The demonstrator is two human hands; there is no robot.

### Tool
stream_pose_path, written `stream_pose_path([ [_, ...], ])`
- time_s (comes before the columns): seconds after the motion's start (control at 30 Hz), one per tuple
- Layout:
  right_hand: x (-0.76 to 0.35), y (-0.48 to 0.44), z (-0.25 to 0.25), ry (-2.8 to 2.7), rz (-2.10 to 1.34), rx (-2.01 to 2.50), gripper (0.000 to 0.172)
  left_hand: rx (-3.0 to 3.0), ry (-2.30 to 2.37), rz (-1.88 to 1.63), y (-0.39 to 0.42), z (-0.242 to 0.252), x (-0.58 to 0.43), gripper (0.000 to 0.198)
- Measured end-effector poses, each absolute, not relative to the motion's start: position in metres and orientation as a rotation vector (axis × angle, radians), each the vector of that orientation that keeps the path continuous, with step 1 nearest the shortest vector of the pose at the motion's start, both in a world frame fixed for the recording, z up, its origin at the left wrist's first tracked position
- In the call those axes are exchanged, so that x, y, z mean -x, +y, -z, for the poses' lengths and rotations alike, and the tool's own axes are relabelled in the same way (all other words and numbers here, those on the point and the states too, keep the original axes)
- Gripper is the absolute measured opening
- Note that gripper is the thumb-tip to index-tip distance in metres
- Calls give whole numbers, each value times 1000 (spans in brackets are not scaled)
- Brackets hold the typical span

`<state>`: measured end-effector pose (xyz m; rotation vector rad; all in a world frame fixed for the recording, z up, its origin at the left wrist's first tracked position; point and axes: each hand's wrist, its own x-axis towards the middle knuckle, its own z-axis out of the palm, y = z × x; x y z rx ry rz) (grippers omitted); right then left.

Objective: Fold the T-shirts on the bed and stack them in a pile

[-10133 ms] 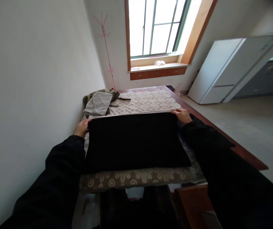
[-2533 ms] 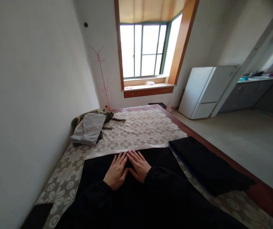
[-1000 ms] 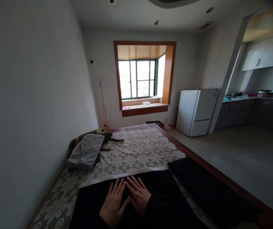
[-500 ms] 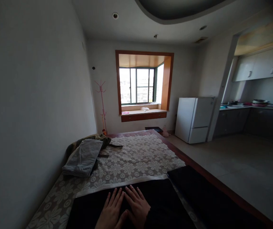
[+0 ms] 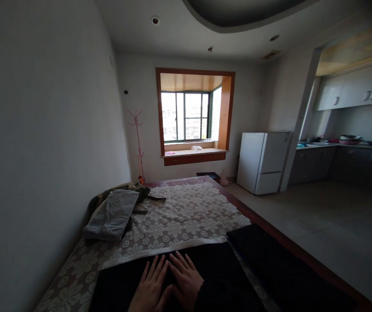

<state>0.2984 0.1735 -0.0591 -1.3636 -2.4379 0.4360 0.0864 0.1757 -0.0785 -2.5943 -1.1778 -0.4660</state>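
A black cloth with a white strip along its far edge lies spread on the table. Both hands rest flat on it, side by side. My left hand has its fingers stretched out and pointing away from me. My right hand lies close against it, fingers likewise extended, with the thumbs near each other. Neither hand holds anything. To the right lies a second black cloth, apart from my hands. The near part of the first cloth runs out of view.
A lace tablecloth with a flower pattern covers the wooden table. At its left, by the wall, lie a grey cloth and a camouflage item with straps. Beyond stand a pink coat rack and a white fridge.
The view has shifted very slightly. Both hands stay flat on the black cloth, in nearly the same place.
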Motion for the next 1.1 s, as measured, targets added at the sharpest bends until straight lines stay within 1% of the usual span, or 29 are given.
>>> stream_pose_path([
  [0.17, -300, 173, 57, -2436, -426, 1354, 62, 2596, -1193, 434, 175, 78, -87, 69],
  [0.5, -305, 172, 50, -2482, -432, 1293, 63, 2546, -1149, 522, 174, 79, -87, 69],
  [0.83, -304, 169, 45, -2473, -440, 1275, 65, 2558, -1169, 450, 173, 75, -89, 69],
  [1.1, -304, 169, 45, -2488, -447, 1288, 66, 2603, -1216, 477, 170, 71, -89, 71],
])
